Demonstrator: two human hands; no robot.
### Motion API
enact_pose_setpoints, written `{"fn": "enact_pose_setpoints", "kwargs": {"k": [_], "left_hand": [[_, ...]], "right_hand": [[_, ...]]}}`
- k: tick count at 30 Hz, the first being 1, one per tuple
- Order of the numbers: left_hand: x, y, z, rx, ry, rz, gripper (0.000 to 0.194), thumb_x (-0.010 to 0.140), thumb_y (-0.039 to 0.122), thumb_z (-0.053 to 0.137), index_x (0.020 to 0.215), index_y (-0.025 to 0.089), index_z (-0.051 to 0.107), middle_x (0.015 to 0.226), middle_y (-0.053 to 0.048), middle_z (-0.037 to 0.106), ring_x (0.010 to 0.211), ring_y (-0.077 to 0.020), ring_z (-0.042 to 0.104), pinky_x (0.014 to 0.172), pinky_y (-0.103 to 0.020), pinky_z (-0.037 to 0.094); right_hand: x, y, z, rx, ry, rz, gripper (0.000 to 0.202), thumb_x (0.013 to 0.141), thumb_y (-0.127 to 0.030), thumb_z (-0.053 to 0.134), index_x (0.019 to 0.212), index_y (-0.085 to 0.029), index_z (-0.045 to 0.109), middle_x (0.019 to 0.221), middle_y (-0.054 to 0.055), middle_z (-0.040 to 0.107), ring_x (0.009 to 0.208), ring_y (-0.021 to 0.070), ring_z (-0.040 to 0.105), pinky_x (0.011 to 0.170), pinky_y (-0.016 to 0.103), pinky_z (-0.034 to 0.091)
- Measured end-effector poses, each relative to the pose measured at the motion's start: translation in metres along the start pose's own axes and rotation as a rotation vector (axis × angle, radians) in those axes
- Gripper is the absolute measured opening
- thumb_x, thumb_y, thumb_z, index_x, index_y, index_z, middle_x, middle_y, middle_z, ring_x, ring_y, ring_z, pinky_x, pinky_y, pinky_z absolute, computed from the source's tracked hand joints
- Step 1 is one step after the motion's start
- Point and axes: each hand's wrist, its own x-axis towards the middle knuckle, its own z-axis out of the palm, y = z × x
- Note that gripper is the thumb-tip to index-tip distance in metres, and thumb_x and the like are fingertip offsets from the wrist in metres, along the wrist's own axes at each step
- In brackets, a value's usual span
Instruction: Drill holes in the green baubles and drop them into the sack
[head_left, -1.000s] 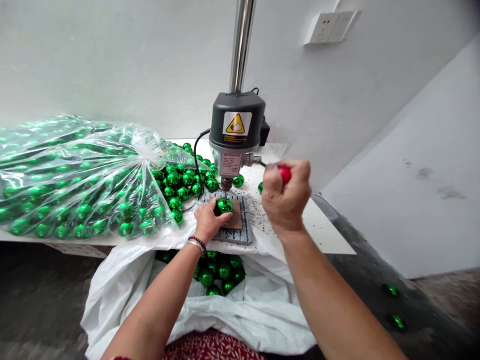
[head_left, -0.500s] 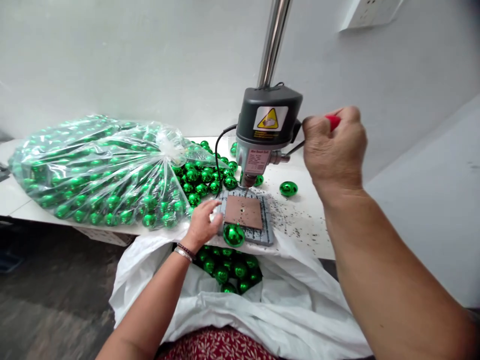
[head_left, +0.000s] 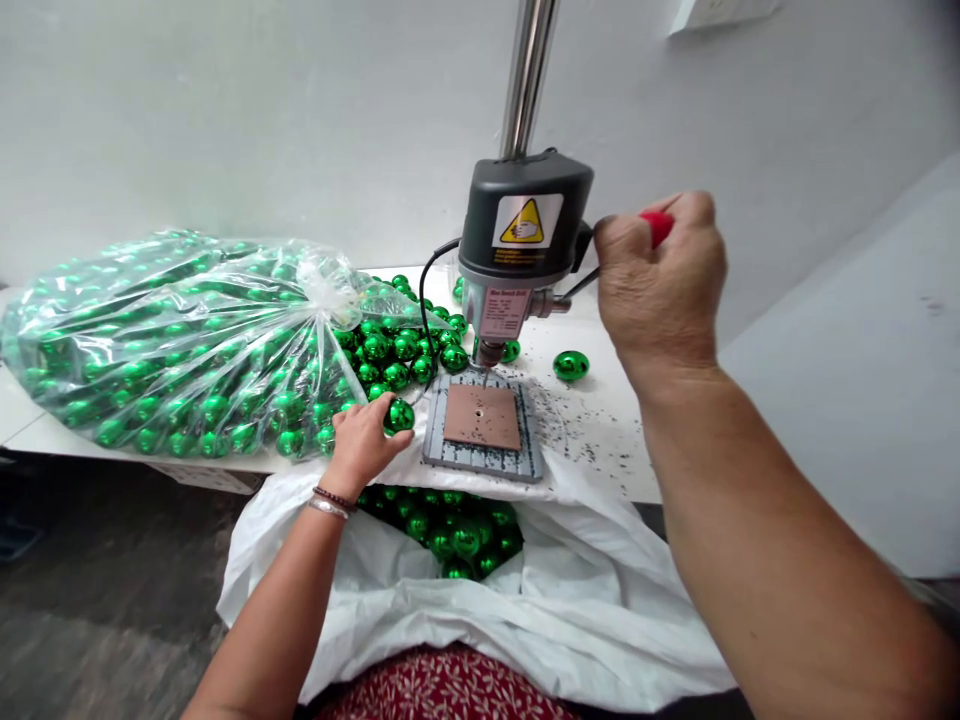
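Observation:
My right hand point(head_left: 660, 285) is wrapped round the red-tipped lever point(head_left: 658, 228) of a small bench drill point(head_left: 525, 225). Left of the drill's base, my left hand point(head_left: 371, 437) has its fingers and thumb around a shiny green ball point(head_left: 399, 415) near the loose pile. A brown square plate point(head_left: 482, 417) with a small hole lies on the grey grooved base point(head_left: 442, 452), under the drill's chuck. Dark chips are scattered over plate and base. An open white sack point(head_left: 600, 590) in front of the table holds several green balls point(head_left: 465, 538).
A clear knotted bag point(head_left: 187, 350) full of green balls covers the table's left side. Loose green balls point(head_left: 379, 347) lie between it and the drill. One more ball point(head_left: 571, 366) sits right of the base, near scattered chips. A black cable point(head_left: 422, 300) hangs beside the drill.
My left hand has moved left from the base and is now around a ball at the pile. The ball at the base's front edge is gone from there. My right hand stays on the lever.

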Motion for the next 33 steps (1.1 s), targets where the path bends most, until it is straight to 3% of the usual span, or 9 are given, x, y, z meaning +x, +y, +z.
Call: {"fn": "enact_pose_setpoints", "kwargs": {"k": [4, 7, 9, 13, 17, 21, 25, 29, 33], "left_hand": [[-0.003, 0.016, -0.003, -0.611, -0.083, 0.09, 0.055, 0.08, 0.042, 0.064, 0.126, 0.02, 0.046, 0.113, -0.009, 0.065, 0.101, -0.0247, 0.064, 0.092, -0.041, 0.049], [-0.002, 0.027, 0.004, -1.029, -0.237, 0.02, 0.06, 0.078, 0.039, 0.063, 0.126, 0.023, 0.032, 0.111, -0.005, 0.061, 0.086, -0.0167, 0.066, 0.081, -0.035, 0.055], [0.002, 0.033, 0.011, -1.129, -0.322, -0.045, 0.064, 0.074, 0.036, 0.065, 0.125, 0.024, 0.028, 0.103, -0.003, 0.061, 0.08, -0.0149, 0.066, 0.076, -0.033, 0.055], [0.015, 0.04, 0.024, -1.104, -0.339, -0.056, 0.059, 0.074, 0.04, 0.066, 0.121, 0.021, 0.036, 0.091, -0.001, 0.061, 0.076, -0.0143, 0.062, 0.069, -0.028, 0.052], [0.031, 0.043, 0.028, -0.953, -0.257, 0.107, 0.055, 0.076, 0.044, 0.066, 0.122, 0.018, 0.05, 0.106, -0.006, 0.063, 0.092, -0.0174, 0.061, 0.084, -0.031, 0.05], [0.039, 0.049, 0.022, -0.747, -0.243, 0.214, 0.055, 0.083, 0.043, 0.058, 0.13, 0.015, 0.052, 0.118, -0.009, 0.062, 0.103, -0.0214, 0.058, 0.096, -0.036, 0.046], [0.042, 0.052, 0.021, -0.636, -0.238, 0.199, 0.066, 0.079, 0.04, 0.064, 0.137, 0.015, 0.044, 0.115, -0.009, 0.062, 0.093, -0.0192, 0.059, 0.091, -0.036, 0.048], [0.049, 0.049, 0.03, -0.647, -0.244, 0.167, 0.068, 0.075, 0.043, 0.07, 0.132, 0.016, 0.045, 0.104, -0.006, 0.064, 0.082, -0.0163, 0.058, 0.083, -0.034, 0.05], [0.059, 0.048, 0.036, -0.625, -0.267, 0.164, 0.065, 0.076, 0.046, 0.068, 0.132, 0.017, 0.049, 0.106, -0.007, 0.067, 0.09, -0.0194, 0.061, 0.087, -0.035, 0.05]], "right_hand": [[-0.002, -0.002, -0.001, 0.029, -0.011, 0.01, 0.012, 0.088, -0.022, 0.049, 0.081, -0.018, 0.04, 0.068, -0.007, 0.042, 0.064, 0.0043, 0.036, 0.072, 0.024, 0.037], [-0.004, -0.003, -0.002, 0.084, -0.014, -0.01, 0.013, 0.087, -0.02, 0.049, 0.079, -0.018, 0.039, 0.067, -0.007, 0.04, 0.065, 0.0047, 0.035, 0.074, 0.025, 0.037], [-0.005, -0.003, -0.003, 0.107, -0.02, 0.004, 0.017, 0.087, -0.019, 0.051, 0.078, -0.019, 0.037, 0.067, -0.008, 0.039, 0.065, 0.0047, 0.034, 0.074, 0.024, 0.036], [-0.004, -0.003, -0.004, 0.136, -0.032, 0.032, 0.024, 0.087, -0.018, 0.054, 0.075, -0.02, 0.033, 0.066, -0.008, 0.036, 0.064, 0.0043, 0.031, 0.073, 0.023, 0.035], [-0.002, 0.002, -0.001, 0.223, -0.035, -0.001, 0.024, 0.086, -0.017, 0.054, 0.075, -0.019, 0.033, 0.066, -0.008, 0.033, 0.064, 0.0035, 0.03, 0.076, 0.022, 0.036], [-0.001, 0.007, 0.001, 0.333, -0.039, -0.032, 0.024, 0.087, -0.02, 0.055, 0.076, -0.019, 0.034, 0.067, -0.008, 0.032, 0.063, 0.0028, 0.028, 0.078, 0.021, 0.038], [-0.001, 0.004, -0.001, 0.313, -0.052, 0.025, 0.026, 0.087, -0.019, 0.056, 0.076, -0.019, 0.033, 0.066, -0.009, 0.032, 0.063, 0.0022, 0.027, 0.074, 0.018, 0.034], [-0.002, 0.001, -0.004, 0.31, -0.069, 0.02, 0.026, 0.087, -0.018, 0.055, 0.075, -0.019, 0.032, 0.066, -0.009, 0.031, 0.063, 0.0019, 0.026, 0.072, 0.018, 0.031], [-0.002, -0.001, -0.006, 0.246, -0.076, 0.029, 0.027, 0.087, -0.02, 0.057, 0.076, -0.019, 0.032, 0.066, -0.008, 0.034, 0.063, 0.0038, 0.027, 0.068, 0.02, 0.029]]}}
